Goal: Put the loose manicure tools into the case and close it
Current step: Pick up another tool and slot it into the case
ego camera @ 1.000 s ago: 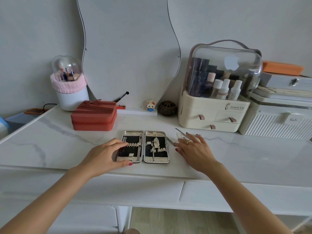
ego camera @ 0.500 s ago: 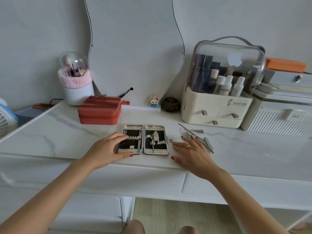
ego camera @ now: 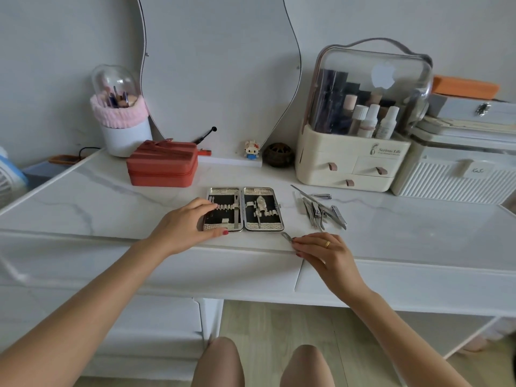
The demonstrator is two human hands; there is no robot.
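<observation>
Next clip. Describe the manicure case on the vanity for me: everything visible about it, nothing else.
The manicure case lies open and flat on the white marble-look tabletop, near its front edge. Two hinged rectangular halves with rounded corners show silvery textured rims and black lining with rows of holder loops. A few metal tools already sit in both halves, while many loops look empty. The left hand rests on its left half, thumb at the front edge. The right hand does not touch it.

pale grey wall (ego camera: 55, 37), wavy mirror (ego camera: 220, 65), white marble vanity (ego camera: 111, 202), light wood floor (ego camera: 268, 322).
</observation>
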